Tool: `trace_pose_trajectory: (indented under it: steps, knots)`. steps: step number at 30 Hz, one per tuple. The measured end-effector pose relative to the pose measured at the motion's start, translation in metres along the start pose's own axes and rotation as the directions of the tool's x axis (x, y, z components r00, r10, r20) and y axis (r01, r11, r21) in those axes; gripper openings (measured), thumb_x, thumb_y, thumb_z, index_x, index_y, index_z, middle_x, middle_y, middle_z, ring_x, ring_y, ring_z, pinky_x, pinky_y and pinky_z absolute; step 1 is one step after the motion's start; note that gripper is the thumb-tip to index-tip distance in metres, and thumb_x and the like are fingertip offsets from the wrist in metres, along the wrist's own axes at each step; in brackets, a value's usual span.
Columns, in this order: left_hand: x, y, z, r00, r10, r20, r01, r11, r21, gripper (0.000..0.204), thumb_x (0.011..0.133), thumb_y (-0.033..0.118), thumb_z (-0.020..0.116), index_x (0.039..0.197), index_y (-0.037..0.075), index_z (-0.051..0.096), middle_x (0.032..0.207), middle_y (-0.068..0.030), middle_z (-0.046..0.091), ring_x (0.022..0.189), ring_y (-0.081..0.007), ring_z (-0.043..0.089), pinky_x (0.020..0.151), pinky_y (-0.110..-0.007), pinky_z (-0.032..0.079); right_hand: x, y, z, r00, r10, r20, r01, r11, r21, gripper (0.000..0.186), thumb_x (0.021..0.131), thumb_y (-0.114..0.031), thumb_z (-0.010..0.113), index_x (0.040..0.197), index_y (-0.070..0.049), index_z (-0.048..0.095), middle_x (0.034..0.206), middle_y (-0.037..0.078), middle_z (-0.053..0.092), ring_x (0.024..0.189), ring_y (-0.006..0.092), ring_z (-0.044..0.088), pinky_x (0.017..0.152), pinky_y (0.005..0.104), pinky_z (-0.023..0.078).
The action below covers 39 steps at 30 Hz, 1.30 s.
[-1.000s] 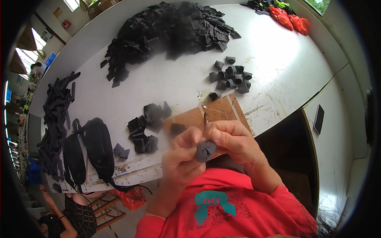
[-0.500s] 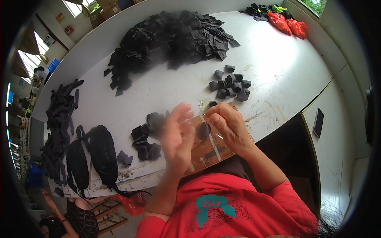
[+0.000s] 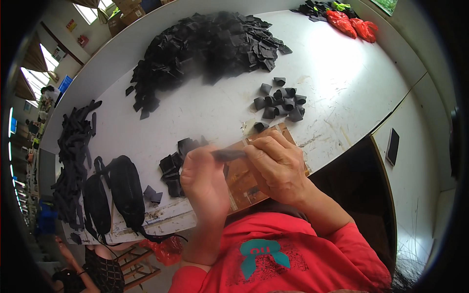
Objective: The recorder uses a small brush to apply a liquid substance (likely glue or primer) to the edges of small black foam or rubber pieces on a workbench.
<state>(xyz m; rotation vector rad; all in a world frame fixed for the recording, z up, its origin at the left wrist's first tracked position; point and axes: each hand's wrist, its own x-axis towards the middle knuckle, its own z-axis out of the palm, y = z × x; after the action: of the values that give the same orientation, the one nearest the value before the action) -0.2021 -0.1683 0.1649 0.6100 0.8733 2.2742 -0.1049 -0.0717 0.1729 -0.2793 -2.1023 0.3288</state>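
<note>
Between my two hands, above a brown board (image 3: 244, 182) at the table's near edge, a small dark fabric piece (image 3: 228, 155) is stretched sideways. My left hand (image 3: 202, 171), a little blurred, pinches its left end. The right end sits in the closed fingers of my right hand (image 3: 276, 163). Just left of my left hand lie several black fabric pieces (image 3: 171, 168), partly hidden by it. Beyond the board stands a group of rolled black fabric loops (image 3: 283, 102), with one loop (image 3: 260, 127) close to the board's far edge.
A large heap of black fabric pieces (image 3: 205, 46) covers the far table. Long black strips (image 3: 75, 161) and two black pouches (image 3: 124, 190) lie left. Red plastic bags (image 3: 349, 27) sit far right, a phone (image 3: 392, 146) on the right surface. Another person (image 3: 73, 268) is at lower left.
My hands were apart, with a dark piece over the board near the right hand. Now they are closer together, both gripping a dark fabric piece between them.
</note>
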Motion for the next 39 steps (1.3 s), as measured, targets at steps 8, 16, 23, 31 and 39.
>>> trace_pose_trajectory:
  steps: [8, 16, 23, 31, 39]
  knots:
    - [0.003, 0.004, -0.005, 0.991, -0.009, 0.132, -0.035, 0.944, 0.328, 0.016, 0.086, 0.009, 0.056, 0.097, -0.002, 0.054, 0.091, -0.0084, 0.056, 0.086, -0.0125, 0.051, 0.081, -0.027, 0.041, -0.015, 0.004, -0.002, 0.988, 0.028, 0.153, -0.042, 0.995, 0.088, 0.023, 0.068, -0.004, 0.065, 0.089, 0.000, 0.058, 0.078, 0.010, 0.054, 0.063, 0.0244, 0.052, 0.050, 0.0316, 0.043]
    - [0.015, 0.006, -0.021, 0.939, -0.028, 0.343, -0.252, 0.624, 0.739, 0.011, 0.082, 0.005, 0.062, 0.089, -0.002, 0.059, 0.072, -0.0043, 0.059, 0.057, -0.0059, 0.051, 0.052, -0.018, 0.043, 0.000, 0.001, -0.009, 0.956, 0.164, 0.242, -0.192, 0.976, 0.098, 0.024, 0.068, -0.016, 0.068, 0.085, -0.005, 0.056, 0.071, 0.005, 0.050, 0.066, 0.0223, 0.052, 0.051, 0.0319, 0.043]
    - [0.004, -0.017, -0.055, 0.997, 0.069, 0.026, -0.062, 0.585, 0.808, 0.008, 0.081, 0.005, 0.060, 0.087, 0.000, 0.057, 0.069, -0.0042, 0.058, 0.059, -0.0059, 0.052, 0.051, -0.019, 0.040, 0.002, 0.015, -0.004, 0.965, 0.159, 0.210, -0.221, 0.921, 0.321, 0.011, 0.074, -0.009, 0.065, 0.071, -0.003, 0.056, 0.063, 0.004, 0.049, 0.056, 0.0144, 0.050, 0.044, 0.0269, 0.038]
    - [-0.029, -0.062, -0.102, 0.955, -0.172, 0.242, -0.288, -0.336, 0.897, 0.023, 0.068, -0.002, 0.056, 0.090, 0.003, 0.053, 0.096, -0.0124, 0.048, 0.085, -0.0281, 0.051, 0.069, -0.037, 0.044, -0.064, 0.091, 0.021, 0.507, 0.833, 0.220, -0.843, 0.427, 0.327, 0.031, 0.089, -0.026, 0.051, 0.097, 0.003, 0.059, 0.068, 0.003, 0.058, 0.056, 0.0049, 0.049, 0.048, 0.0184, 0.039]
    - [-0.035, -0.051, -0.106, 0.865, -0.110, 0.490, -0.489, 0.042, 0.871, 0.016, 0.067, -0.003, 0.060, 0.082, 0.003, 0.057, 0.094, -0.0124, 0.051, 0.086, -0.0277, 0.050, 0.068, -0.035, 0.044, -0.093, 0.000, 0.037, 0.390, 0.616, 0.685, -0.910, 0.372, 0.184, 0.032, 0.088, -0.027, 0.052, 0.088, 0.005, 0.059, 0.062, 0.009, 0.056, 0.061, 0.0118, 0.054, 0.055, 0.0276, 0.044]
